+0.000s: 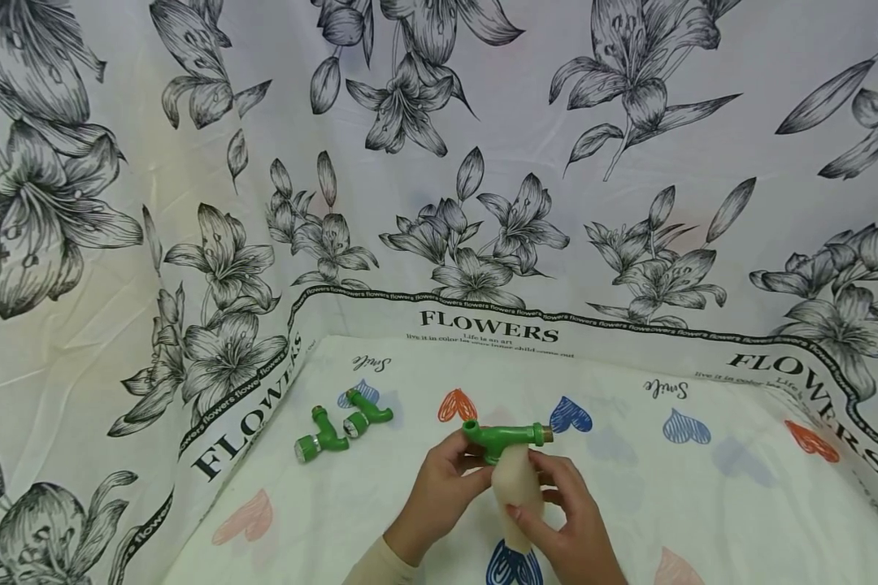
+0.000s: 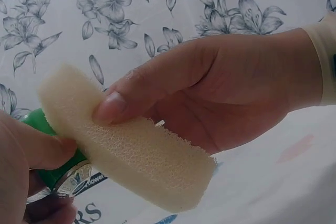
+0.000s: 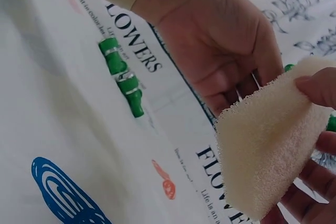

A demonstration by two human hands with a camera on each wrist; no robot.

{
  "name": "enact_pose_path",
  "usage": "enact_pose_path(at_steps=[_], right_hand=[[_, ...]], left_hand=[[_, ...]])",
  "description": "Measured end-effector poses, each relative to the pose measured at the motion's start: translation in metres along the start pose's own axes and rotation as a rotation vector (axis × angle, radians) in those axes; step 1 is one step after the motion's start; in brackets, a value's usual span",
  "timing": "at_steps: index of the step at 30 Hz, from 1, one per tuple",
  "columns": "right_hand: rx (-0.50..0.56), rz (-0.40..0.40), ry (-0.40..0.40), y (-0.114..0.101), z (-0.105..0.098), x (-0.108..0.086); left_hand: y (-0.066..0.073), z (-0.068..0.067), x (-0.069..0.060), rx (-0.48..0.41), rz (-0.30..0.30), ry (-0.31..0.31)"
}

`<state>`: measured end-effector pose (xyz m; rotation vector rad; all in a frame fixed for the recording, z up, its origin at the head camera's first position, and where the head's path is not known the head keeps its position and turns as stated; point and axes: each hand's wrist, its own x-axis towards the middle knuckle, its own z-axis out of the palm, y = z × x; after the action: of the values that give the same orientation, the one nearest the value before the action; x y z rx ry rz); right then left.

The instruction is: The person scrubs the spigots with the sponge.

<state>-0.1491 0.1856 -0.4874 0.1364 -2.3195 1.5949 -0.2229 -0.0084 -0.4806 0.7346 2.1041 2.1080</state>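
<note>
Just above the cloth, my left hand (image 1: pixel 433 497) grips a green tap (image 1: pixel 508 437) with a brass-coloured threaded end pointing right. In the left wrist view, its thumb and fingers hold the tap near the silvery end (image 2: pixel 74 181) of the handle. My right hand (image 1: pixel 576 520) holds a cream sponge block (image 1: pixel 515 486) against the tap's near side, thumb on the near face. Part of the tap is hidden behind the sponge. The right wrist view shows the sponge (image 3: pixel 273 140) tilted between the right thumb and fingers, in front of the left hand (image 3: pixel 210 40).
Two more green taps, one (image 1: pixel 325 435) beside the other (image 1: pixel 366 413), lie on the left of the white heart-printed cloth (image 1: pixel 615 504). A flower-printed curtain (image 1: pixel 497 162) rises behind and at both sides.
</note>
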Motion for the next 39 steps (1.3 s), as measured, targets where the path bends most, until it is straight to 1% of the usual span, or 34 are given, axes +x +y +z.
enact_pose_path(at_steps=[3, 7, 10, 16, 20, 25, 28, 31, 33, 35, 37, 39], right_hand=[[0.001, -0.005, 0.0, 0.0, 0.0, 0.0], [-0.009, -0.005, 0.004, 0.002, -0.001, 0.002], [-0.019, 0.01, 0.008, 0.004, -0.004, 0.003], [-0.049, 0.003, 0.02, 0.012, -0.009, 0.006], [-0.043, 0.01, 0.005, 0.016, -0.009, 0.006], [-0.056, 0.047, -0.013, 0.012, -0.008, 0.007], [-0.081, 0.037, -0.024, 0.01, -0.007, 0.006], [-0.107, -0.014, -0.028, 0.009, -0.006, 0.004], [-0.122, -0.063, -0.025, 0.01, -0.005, 0.002], [-0.133, -0.09, -0.019, 0.009, -0.005, 0.002], [-0.14, -0.085, -0.013, 0.008, -0.006, 0.003], [-0.139, -0.057, -0.008, 0.007, -0.006, 0.004]], left_hand=[[0.001, 0.0, 0.0, 0.035, -0.003, 0.013], [0.002, -0.002, 0.001, 0.038, 0.006, 0.001], [0.002, -0.003, 0.001, 0.015, 0.023, -0.036], [0.003, -0.006, 0.0, 0.041, 0.055, -0.125], [0.004, -0.009, 0.001, 0.039, 0.064, -0.145], [0.006, -0.01, 0.002, 0.045, 0.048, -0.136], [0.004, -0.01, 0.002, 0.078, 0.049, -0.121], [0.002, -0.011, 0.003, 0.128, 0.065, -0.101], [0.001, -0.011, 0.004, 0.171, 0.079, -0.086], [0.001, -0.012, 0.004, 0.225, 0.088, -0.068], [0.0, -0.012, 0.003, 0.275, 0.082, -0.052], [-0.001, -0.013, 0.003, 0.314, 0.061, -0.038]])
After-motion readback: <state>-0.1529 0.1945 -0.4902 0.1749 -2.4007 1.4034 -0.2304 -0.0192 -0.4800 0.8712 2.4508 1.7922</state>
